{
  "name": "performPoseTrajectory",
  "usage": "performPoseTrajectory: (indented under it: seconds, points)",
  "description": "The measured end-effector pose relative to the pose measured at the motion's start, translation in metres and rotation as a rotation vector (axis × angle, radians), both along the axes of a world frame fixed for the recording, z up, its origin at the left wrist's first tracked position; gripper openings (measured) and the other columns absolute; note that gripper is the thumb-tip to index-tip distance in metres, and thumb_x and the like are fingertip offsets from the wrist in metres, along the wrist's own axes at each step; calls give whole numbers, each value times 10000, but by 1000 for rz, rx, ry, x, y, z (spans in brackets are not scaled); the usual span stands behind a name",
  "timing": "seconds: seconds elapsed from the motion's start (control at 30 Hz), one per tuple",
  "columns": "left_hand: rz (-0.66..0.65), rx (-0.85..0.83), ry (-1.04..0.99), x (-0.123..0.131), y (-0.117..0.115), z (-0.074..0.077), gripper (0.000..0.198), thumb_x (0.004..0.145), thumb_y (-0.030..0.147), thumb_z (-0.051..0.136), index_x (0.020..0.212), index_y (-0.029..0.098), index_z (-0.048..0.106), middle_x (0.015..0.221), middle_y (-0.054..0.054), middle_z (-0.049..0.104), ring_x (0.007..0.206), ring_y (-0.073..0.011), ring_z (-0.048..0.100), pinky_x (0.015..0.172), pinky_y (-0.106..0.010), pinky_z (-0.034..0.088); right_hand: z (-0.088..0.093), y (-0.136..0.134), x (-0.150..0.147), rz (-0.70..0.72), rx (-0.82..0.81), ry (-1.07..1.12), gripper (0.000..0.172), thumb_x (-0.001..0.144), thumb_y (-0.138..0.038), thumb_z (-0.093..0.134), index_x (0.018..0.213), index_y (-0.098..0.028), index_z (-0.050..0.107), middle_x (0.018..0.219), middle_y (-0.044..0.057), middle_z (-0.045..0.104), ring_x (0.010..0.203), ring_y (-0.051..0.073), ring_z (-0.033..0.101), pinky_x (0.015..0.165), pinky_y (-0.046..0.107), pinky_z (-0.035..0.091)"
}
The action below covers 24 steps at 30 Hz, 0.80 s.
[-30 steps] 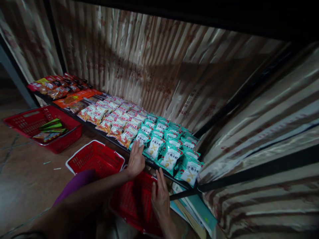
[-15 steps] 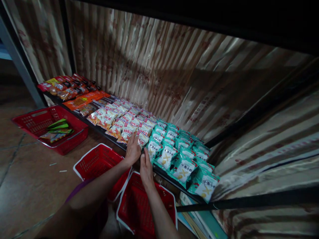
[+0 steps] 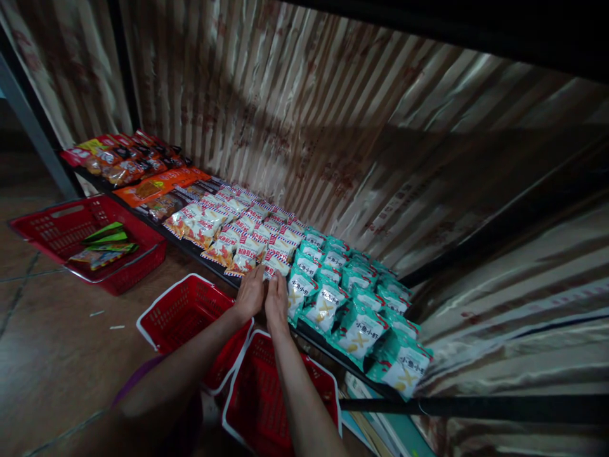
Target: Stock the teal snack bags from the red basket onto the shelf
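My left hand [image 3: 250, 294] and my right hand [image 3: 276, 301] are close together at the shelf's front edge. Between them they grip the lower part of a white snack bag [image 3: 276, 264], at the front of the rows of white snack bags [image 3: 226, 240]. Fingers and thumbs partly hide its bottom. Right beside my right hand, the teal snack bags [image 3: 325, 304] stand upright in several rows.
Orange packets [image 3: 159, 185] and red packets [image 3: 121, 158] fill the far left of the black shelf [image 3: 188, 249]. On the floor stand a red basket [image 3: 143, 257] with green packets and two white-rimmed red baskets [image 3: 188, 304]. A pleated curtain [image 3: 304, 120] hangs behind.
My hands have drawn closer together around the front white bag. My right hand has moved up and over it. The view has shifted slightly.
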<state>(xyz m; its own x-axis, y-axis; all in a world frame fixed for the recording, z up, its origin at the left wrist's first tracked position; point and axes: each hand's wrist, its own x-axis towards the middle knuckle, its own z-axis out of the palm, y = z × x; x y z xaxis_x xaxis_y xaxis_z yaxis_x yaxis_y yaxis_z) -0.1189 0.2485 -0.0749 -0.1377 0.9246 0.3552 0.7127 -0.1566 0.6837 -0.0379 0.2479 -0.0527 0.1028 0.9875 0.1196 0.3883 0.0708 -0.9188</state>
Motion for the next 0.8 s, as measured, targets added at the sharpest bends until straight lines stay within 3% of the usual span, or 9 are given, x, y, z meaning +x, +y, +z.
performPoseTrajectory:
  seconds: [0.2,0.53,0.8]
  points:
    - [-30,12,-48,-1,0,2,412,869,180,380,1272,114,437,1243,-161,551,1165,-237,506,990,-441,396,-5,2,-2,-12,-11,4,622,844,-468,286,1276,-50,443,1395,186,388,1309,226,339,1086,403,234]
    - [-71,-18,-261,3,-1,13,462,880,228,324,1320,107,395,1364,-149,443,1272,-209,395,1079,-421,300,-3,6,-6,-55,107,-98,658,852,-468,247,1323,-29,384,1438,188,315,1345,219,266,1106,408,191]
    - [-69,-11,-277,4,5,6,478,887,241,311,1350,134,362,1434,-130,349,1339,-193,294,1104,-424,262,-11,14,-4,-20,91,-120,669,854,-484,271,1344,-38,356,1463,186,263,1363,237,231,1105,435,187]
